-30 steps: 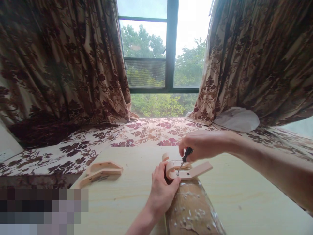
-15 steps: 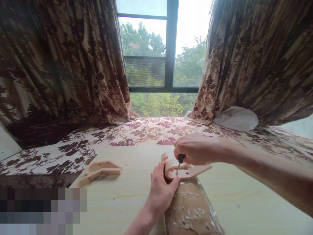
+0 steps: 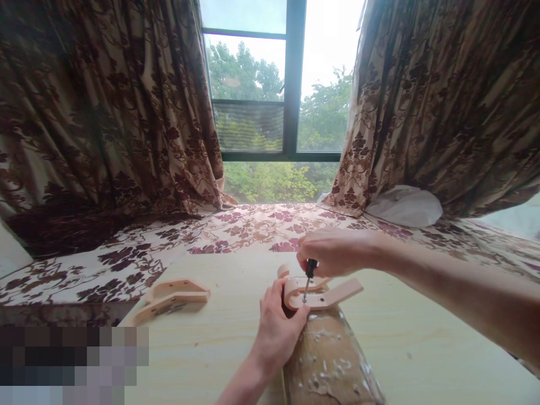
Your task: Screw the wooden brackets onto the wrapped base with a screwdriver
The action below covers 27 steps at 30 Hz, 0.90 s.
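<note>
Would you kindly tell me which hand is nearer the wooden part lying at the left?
Left. The left hand is to the right of that wooden part, not touching it; the right hand, gripping a screwdriver, is farther right.

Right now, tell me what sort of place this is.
Likely a room in a home: floral curtains hang beside a window, patterned cloth lies below it, and a pale board serves as worktop.

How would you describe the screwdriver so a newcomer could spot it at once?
Below the window, find the pale tabletop and the brown slab on it. At the slab's far end, the left hand steadies a curved wooden piece and the right hand holds the screwdriver. Its black handle and thin metal shaft set it apart from that pale wooden piece.
</note>
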### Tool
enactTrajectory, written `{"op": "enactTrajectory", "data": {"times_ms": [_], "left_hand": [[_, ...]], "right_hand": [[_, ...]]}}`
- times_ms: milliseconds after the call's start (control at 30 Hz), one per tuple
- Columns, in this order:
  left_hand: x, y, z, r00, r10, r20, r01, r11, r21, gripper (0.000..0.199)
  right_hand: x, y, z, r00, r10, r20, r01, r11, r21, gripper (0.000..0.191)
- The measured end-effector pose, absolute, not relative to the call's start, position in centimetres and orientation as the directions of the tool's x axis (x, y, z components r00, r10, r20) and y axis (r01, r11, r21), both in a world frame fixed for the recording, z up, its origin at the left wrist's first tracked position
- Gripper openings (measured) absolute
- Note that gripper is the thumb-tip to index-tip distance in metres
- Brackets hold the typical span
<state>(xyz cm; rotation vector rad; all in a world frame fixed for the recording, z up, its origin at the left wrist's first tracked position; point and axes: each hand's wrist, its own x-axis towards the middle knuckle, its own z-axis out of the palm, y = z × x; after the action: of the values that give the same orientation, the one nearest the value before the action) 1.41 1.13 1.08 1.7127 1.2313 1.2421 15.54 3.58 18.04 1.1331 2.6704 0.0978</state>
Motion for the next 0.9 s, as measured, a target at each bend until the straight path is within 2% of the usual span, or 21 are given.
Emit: {"op": "enactTrajectory", "data": {"times_ms": [200, 367, 500, 667, 767, 900], "left_hand": [[1.35, 1.06, 1.05, 0.092, 0.947, 0.307, 0.290, -0.321, 0.902, 0.033], [1.39, 1.07, 1.02, 0.094, 0.944, 0.315, 0.286, -0.329, 0.900, 0.034], [1.40, 1.09, 0.95, 0.094, 0.944, 0.317, 0.290, -0.331, 0.898, 0.035], [1.37, 1.09, 1.08, 0.091, 0.944, 0.317, 0.291, -0.329, 0.898, 0.034], [1.37, 1.05, 1.18, 0.093, 0.945, 0.312, 0.291, -0.326, 0.900, 0.035], [1.37, 0.98, 1.20, 0.096, 0.948, 0.304, 0.292, -0.319, 0.902, 0.036]], "right_hand": [[15.01, 3.88, 18.48, -0.620, 0.736, -0.273, 0.739, 0.664, 0.113, 0.027], [15.25, 3.57, 18.24, -0.622, 0.752, -0.217, 0.743, 0.655, 0.139, 0.030], [15.22, 3.40, 18.12, -0.657, 0.736, -0.165, 0.725, 0.677, 0.130, 0.026], [14.84, 3.53, 18.44, -0.621, 0.747, -0.236, 0.747, 0.656, 0.112, 0.017], [14.81, 3.64, 18.57, -0.605, 0.754, -0.256, 0.758, 0.643, 0.104, 0.021], [15.09, 3.56, 18.62, -0.586, 0.766, -0.262, 0.772, 0.627, 0.106, 0.042]]}}
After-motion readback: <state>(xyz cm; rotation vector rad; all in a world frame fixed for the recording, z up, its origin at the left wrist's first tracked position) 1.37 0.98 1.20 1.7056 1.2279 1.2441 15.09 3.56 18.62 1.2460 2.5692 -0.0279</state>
